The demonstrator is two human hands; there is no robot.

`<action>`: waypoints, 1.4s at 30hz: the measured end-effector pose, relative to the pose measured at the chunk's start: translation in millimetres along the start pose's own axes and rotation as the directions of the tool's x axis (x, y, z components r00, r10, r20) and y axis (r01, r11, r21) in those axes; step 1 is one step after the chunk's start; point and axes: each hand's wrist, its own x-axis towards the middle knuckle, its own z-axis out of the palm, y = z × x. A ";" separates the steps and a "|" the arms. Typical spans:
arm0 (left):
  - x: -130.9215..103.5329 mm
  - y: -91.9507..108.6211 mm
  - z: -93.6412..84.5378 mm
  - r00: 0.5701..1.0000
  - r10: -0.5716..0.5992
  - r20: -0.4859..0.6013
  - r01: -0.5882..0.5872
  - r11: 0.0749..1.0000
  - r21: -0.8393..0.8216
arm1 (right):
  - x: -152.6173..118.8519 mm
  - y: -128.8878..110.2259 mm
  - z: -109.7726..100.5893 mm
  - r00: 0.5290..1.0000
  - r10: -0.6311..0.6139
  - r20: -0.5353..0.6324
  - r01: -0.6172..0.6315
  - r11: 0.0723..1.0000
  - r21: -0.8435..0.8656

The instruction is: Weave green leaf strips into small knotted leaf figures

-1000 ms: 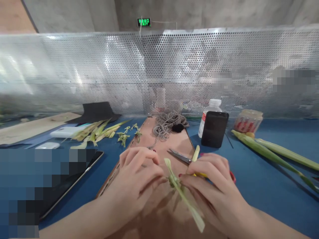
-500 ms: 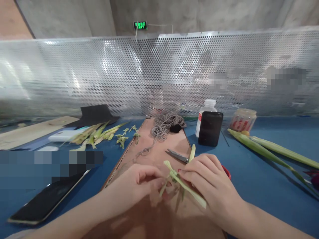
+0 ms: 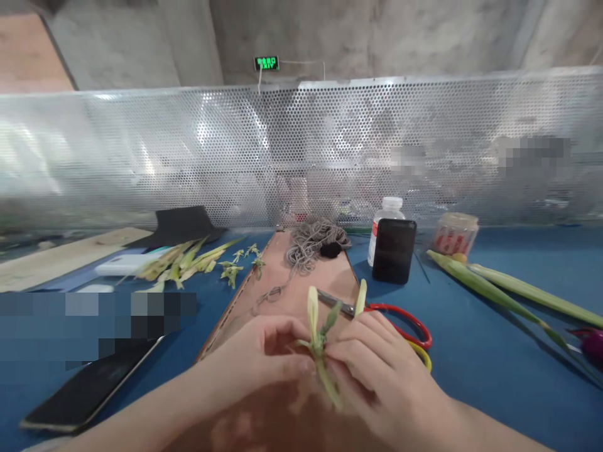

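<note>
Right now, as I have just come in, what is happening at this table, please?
A person's right hand holds a small pale-green leaf piece above a brown board; the left hand is close beside it, though whether it grips too is unclear. Scissors lie partly behind the right hand, and grey yarn is heaped farther up the board.

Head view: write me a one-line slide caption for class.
The right hand holds a small leafy piece, the left hand close beside it, scissors and grey yarn lying beyond.

A black phone (image 3: 394,251) stands before a capped bottle (image 3: 387,213). An exit sign (image 3: 266,63) shows above the perforated panel (image 3: 325,135).
</note>
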 end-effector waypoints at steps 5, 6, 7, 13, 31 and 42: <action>0.6 -1.9 6.5 0.995 0.038 -0.094 -0.040 0.999 -0.021 | 0.9 -11.5 3.9 0.992 0.125 0.017 -0.127 0.987 0.094; 0.7 -1.1 7.1 0.993 0.029 -0.113 -0.031 0.999 -0.011 | 1.8 -13.2 2.6 0.988 0.150 0.023 -0.151 0.982 0.111; 0.7 -0.3 7.4 0.991 0.024 -0.131 -0.022 1.000 0.013 | 3.0 -14.6 0.8 0.982 0.188 0.028 -0.190 0.973 0.132; -0.8 5.3 10.6 0.987 -0.021 -0.162 0.039 0.993 0.111 | 10.3 -10.4 -6.7 0.854 0.501 0.144 -0.521 0.820 0.235; -8.4 18.8 20.4 0.985 -0.024 -0.170 0.066 0.967 0.246 | 15.2 -7.5 -1.9 0.673 0.661 0.332 -0.734 0.540 0.413; -8.5 20.6 20.0 0.980 -0.002 -0.200 0.065 0.950 0.305 | 13.6 -2.0 -1.1 0.746 0.615 0.256 -0.666 0.668 0.333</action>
